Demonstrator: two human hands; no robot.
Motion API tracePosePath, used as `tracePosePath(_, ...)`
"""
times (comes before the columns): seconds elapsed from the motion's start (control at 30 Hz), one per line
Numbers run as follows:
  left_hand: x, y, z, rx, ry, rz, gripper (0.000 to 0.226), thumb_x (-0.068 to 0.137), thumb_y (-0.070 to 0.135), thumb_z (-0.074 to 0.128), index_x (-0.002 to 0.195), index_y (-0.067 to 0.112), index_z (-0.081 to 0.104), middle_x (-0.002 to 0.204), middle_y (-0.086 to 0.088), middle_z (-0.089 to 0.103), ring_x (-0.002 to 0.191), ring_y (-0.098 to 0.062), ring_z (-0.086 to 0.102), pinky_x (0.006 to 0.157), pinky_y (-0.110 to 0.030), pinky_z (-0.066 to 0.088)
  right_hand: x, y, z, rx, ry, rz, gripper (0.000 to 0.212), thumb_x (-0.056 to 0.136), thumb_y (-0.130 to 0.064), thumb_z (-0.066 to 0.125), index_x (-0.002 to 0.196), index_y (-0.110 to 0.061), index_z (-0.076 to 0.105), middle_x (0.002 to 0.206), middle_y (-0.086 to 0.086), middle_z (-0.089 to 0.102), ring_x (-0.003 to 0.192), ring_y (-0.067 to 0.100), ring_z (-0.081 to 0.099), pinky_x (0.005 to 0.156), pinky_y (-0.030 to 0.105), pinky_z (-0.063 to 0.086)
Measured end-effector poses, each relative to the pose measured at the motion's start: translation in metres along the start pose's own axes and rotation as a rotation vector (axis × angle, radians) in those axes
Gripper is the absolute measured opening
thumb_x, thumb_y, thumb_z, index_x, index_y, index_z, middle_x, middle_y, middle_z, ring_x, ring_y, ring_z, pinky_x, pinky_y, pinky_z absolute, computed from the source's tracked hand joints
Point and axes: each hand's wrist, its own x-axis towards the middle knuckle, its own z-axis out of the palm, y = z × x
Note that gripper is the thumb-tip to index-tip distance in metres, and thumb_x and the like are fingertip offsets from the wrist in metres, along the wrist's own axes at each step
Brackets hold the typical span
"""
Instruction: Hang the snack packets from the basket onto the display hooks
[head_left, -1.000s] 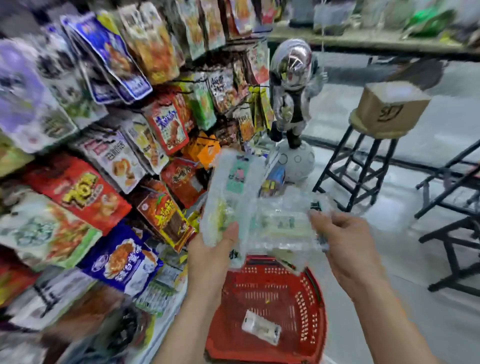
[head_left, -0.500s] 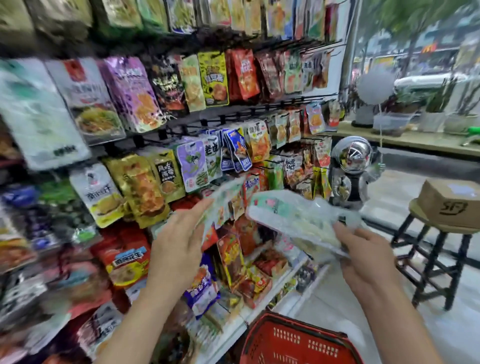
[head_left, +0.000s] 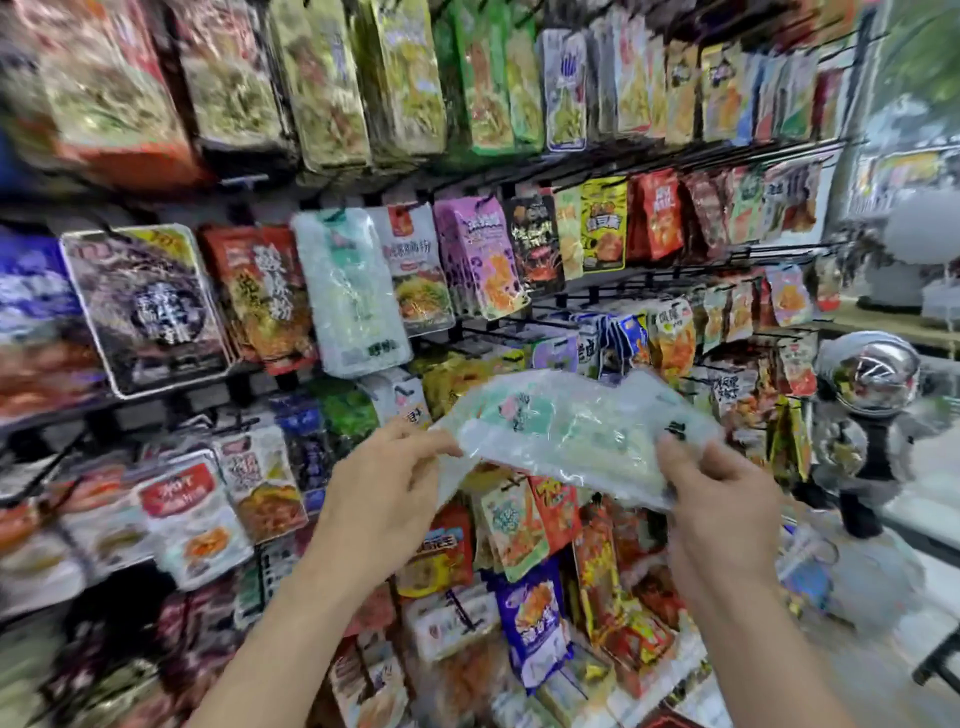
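Crowded display hooks fill left and centre | open floor at right edge | left grip pinches left edge of clear packet | right grip clasps its right end

Packed rows of hanging packets fill the rack. The clear packet, held between left hand and right hand, bars the middle. Open air lies right, by the chrome figure.

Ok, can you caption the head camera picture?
Left hand and right hand hold a clear snack packet before the display rack.
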Motion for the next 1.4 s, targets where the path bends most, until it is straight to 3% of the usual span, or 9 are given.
tracePosePath(0.13, 0.002, -0.023, -0.028, -0.064, 0.121, 0.022, 0.043, 0.086, -0.001, 0.052, 0.115, 0.028, 0.067, 0.113, 0.022, 0.051, 0.109, -0.002, 0.049, 0.096, -0.021, 0.039, -0.01, 0.008, 0.031, 0.06, -0.077, 0.047, 0.023, 0.086, -0.01, 0.07, 0.088, 0.012, 0.062, 0.085, 0.013, 0.061, 0.079, 0.024, 0.058, 0.079, 0.042, 0.05)
tracePosePath(0.23, 0.007, -0.035, -0.046, -0.137, 0.16, 0.008, 0.036, 0.082, 0.002, 0.059, 0.104, 0.027, 0.072, 0.097, 0.023, 0.059, 0.09, 0.004, 0.052, 0.083, -0.007, 0.036, -0.017, 0.016, 0.053, 0.059, -0.117, -0.008, 0.019, 0.086, -0.008, 0.069, 0.076, 0.005, 0.061, 0.08, 0.013, 0.059, 0.075, 0.023, 0.056, 0.071, 0.041, 0.048)
tracePosePath(0.4, 0.016, -0.052, -0.052, -0.249, 0.026, -0.09, 0.033, 0.083, 0.03, 0.048, 0.078, 0.009, 0.073, 0.078, -0.001, 0.068, 0.074, -0.015, 0.058, 0.073, -0.034, 0.047, -0.031, 0.029, 0.081, -0.021, -0.046, -0.191, 0.051, 0.087, -0.02, 0.072, 0.083, 0.023, 0.044, 0.074, 0.005, 0.043, 0.07, 0.018, 0.035, 0.068, 0.035, 0.031)
tracePosePath(0.53, 0.022, -0.058, -0.053, -0.65, 0.03, -0.239, 0.035, 0.083, 0.049, 0.059, 0.078, 0.019, 0.077, 0.082, 0.019, 0.072, 0.077, 0.007, 0.061, 0.066, -0.006, 0.042, -0.038, 0.035, 0.091, -0.097, -0.04, -0.299, 0.052, 0.088, -0.025, 0.07, 0.066, 0.013, 0.043, 0.061, 0.008, 0.03, 0.059, 0.019, 0.023, 0.058, 0.033, 0.023)
tracePosePath(0.87, 0.059, -0.059, -0.07, 0.133, 0.226, 0.253, 0.045, 0.09, 0.058, 0.04, 0.086, 0.027, 0.072, 0.078, 0.014, 0.063, 0.072, -0.006, 0.057, 0.062, -0.035, 0.052, 0.018, -0.009, 0.102, -0.426, -0.285, -0.677, 0.028, 0.089, -0.026, 0.068, 0.061, -0.027, 0.065, 0.068, -0.012, 0.066, 0.059, 0.008, 0.058, 0.05, 0.009, 0.037)
tracePosePath(1.03, 0.083, -0.04, -0.086, 0.122, 0.171, 0.147, 0.038, 0.087, 0.06, 0.049, 0.088, 0.03, 0.074, 0.076, 0.015, 0.065, 0.074, -0.006, 0.06, 0.068, -0.037, 0.053, 0.041, -0.048, 0.155, -0.595, -0.781, -0.663, 0.049, 0.067, -0.069, 0.066, 0.073, -0.023, 0.049, 0.063, -0.005, 0.044, 0.054, 0.011, 0.037, 0.054, 0.03, 0.031)
tracePosePath(1.17, 0.107, -0.031, -0.091, 0.067, 0.184, 0.055, 0.021, 0.085, 0.043, 0.066, 0.086, 0.025, 0.077, 0.075, 0.013, 0.07, 0.074, -0.009, 0.064, 0.072, -0.038, 0.054, 0.054, -0.051, 0.196, -0.562, -1.074, -0.531, 0.036, 0.072, -0.047, 0.078, 0.1, -0.046, 0.056, 0.102, -0.019, 0.059, 0.096, -0.006, 0.054, 0.077, 0.014, 0.042)
tracePosePath(1.27, 0.126, -0.025, -0.092, 0.121, 0.306, 0.016, 0.019, 0.081, 0.039, 0.073, 0.08, 0.021, 0.076, 0.075, 0.008, 0.071, 0.074, -0.013, 0.064, 0.074, -0.037, 0.053, 0.072, -0.043, 0.215, -0.36, -1.108, -0.47, 0.023, 0.082, -0.026, 0.075, 0.062, -0.035, 0.068, 0.089, -0.004, 0.071, 0.089, 0.004, 0.066, 0.083, 0.021, 0.049)
tracePosePath(1.4, 0.143, -0.026, -0.103, 0.133, 0.494, -0.105, 0.008, 0.078, 0.036, 0.077, 0.081, 0.031, 0.073, 0.083, 0.003, 0.073, 0.077, -0.021, 0.066, 0.075, -0.038, 0.053, 0.1, -0.035, 0.248, -0.248, -1.057, -0.35, 0.024, 0.086, -0.022, 0.072, 0.081, 0.001, 0.068, 0.071, 0.001, 0.063, 0.067, 0.014, 0.058, 0.066, 0.034, 0.048)
